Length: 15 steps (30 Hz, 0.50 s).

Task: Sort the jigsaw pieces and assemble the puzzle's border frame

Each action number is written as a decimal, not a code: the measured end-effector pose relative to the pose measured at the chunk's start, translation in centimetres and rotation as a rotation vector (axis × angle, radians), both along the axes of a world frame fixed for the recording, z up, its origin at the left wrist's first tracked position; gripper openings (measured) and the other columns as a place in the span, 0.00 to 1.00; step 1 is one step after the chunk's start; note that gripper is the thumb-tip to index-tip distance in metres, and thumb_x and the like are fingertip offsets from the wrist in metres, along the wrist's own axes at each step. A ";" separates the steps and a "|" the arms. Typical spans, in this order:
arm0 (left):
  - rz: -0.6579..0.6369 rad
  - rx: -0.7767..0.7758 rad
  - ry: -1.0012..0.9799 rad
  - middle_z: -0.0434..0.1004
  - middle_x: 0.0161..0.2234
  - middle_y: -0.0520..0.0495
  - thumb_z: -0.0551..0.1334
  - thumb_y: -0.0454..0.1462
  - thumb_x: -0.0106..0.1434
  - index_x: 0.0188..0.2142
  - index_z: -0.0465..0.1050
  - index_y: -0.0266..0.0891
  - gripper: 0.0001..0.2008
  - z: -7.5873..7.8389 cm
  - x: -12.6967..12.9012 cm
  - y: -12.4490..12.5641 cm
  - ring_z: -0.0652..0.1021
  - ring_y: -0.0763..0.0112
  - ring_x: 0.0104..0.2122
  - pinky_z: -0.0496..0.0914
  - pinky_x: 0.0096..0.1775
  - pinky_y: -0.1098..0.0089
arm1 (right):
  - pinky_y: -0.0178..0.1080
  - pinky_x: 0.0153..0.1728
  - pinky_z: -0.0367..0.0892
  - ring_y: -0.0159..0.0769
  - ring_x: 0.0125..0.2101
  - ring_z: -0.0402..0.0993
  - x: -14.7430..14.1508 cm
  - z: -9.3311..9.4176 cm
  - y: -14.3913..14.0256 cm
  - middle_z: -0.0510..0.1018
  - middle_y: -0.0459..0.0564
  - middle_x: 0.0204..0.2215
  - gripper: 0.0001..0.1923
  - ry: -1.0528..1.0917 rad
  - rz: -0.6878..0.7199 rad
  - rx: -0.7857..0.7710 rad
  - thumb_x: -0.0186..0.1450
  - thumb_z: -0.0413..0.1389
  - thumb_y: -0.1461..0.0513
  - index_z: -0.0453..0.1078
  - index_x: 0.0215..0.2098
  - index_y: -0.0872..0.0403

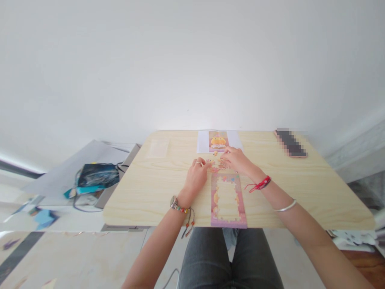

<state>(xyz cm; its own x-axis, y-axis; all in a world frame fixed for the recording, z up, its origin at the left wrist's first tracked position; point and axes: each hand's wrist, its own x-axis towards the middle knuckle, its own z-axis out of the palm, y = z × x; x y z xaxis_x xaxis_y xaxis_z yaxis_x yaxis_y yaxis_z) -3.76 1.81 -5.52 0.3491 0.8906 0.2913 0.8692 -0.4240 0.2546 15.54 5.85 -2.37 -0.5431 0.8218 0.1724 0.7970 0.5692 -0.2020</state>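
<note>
A pale wooden rectangular table [156, 188] fills the middle of the view, its near edge over the person's grey-trousered knees. On it lies a tall pink-bordered jigsaw frame [227, 199] with a cream, unfilled centre, its bottom edge flush with the table's near edge. Beyond the frame, toward the wall, a white sheet printed with a yellow cartoon reference picture [218, 141] lies flat. Between the sheet and the frame sits a small scatter of loose pink-and-yellow jigsaw pieces [217, 164], just at the frame's top edge.

The left hand [197, 170] rests on the table at the left of the scatter, fingers curled loosely and touching the pieces; whether it pinches one is too small to tell. The right hand [237, 159] reaches in from the right, fingertips down on the pieces, and its grip cannot be told either.

To sort and fit pieces well here, I judge it best to spread the scatter into a single layer, printed side up, and to keep it clear of the frame's top border so nothing slides under it. One hand should steady the frame while the other lowers a piece flat, matching colour against the reference sheet before pressing. Pieces are small and light, so a fingertip pinch and slow sliding suit them better than lifting high.

A pixelated dark phone [290, 143] lies at the far right corner, well apart.
</note>
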 end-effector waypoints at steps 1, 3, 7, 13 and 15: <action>-0.024 -0.003 -0.006 0.64 0.38 0.43 0.49 0.25 0.60 0.47 0.71 0.42 0.21 0.1 0.1 0.0 0.66 0.66 0.38 0.68 0.43 0.64 | 0.39 0.39 0.58 0.36 0.38 0.66 0.3 -0.1 -0.1 0.70 0.51 0.38 0.08 -0.005 0.007 -0.011 0.62 0.52 0.63 0.74 0.35 0.51; -0.076 -0.004 -0.005 0.64 0.39 0.44 0.50 0.26 0.60 0.45 0.72 0.43 0.20 0.1 0.2 -0.1 0.66 0.66 0.39 0.67 0.44 0.63 | 0.38 0.38 0.59 0.35 0.38 0.66 0.7 -0.3 -0.2 0.70 0.51 0.37 0.07 -0.003 0.045 -0.027 0.62 0.54 0.61 0.74 0.35 0.52; -0.106 0.005 0.032 0.64 0.39 0.43 0.49 0.27 0.61 0.42 0.73 0.43 0.18 0.1 0.2 -0.2 0.66 0.64 0.40 0.65 0.46 0.62 | 0.38 0.39 0.58 0.36 0.39 0.66 0.8 -0.5 -0.4 0.70 0.51 0.36 0.05 0.005 0.084 0.002 0.61 0.55 0.62 0.73 0.33 0.54; -0.081 -0.009 0.047 0.64 0.40 0.43 0.49 0.25 0.59 0.48 0.69 0.43 0.22 0.0 0.1 -0.1 0.66 0.64 0.40 0.66 0.45 0.61 | 0.38 0.37 0.58 0.35 0.35 0.67 0.2 -0.1 -1.2 0.70 0.51 0.34 0.06 -0.055 0.068 0.005 0.61 0.56 0.61 0.70 0.27 0.56; -0.093 -0.004 0.038 0.64 0.40 0.43 0.49 0.25 0.59 0.48 0.69 0.44 0.22 0.0 0.1 -0.2 0.66 0.65 0.40 0.66 0.45 0.61 | 0.38 0.36 0.58 0.35 0.34 0.67 -0.1 0.0 -1.4 0.69 0.51 0.31 0.08 -0.085 0.062 0.011 0.62 0.54 0.62 0.68 0.26 0.56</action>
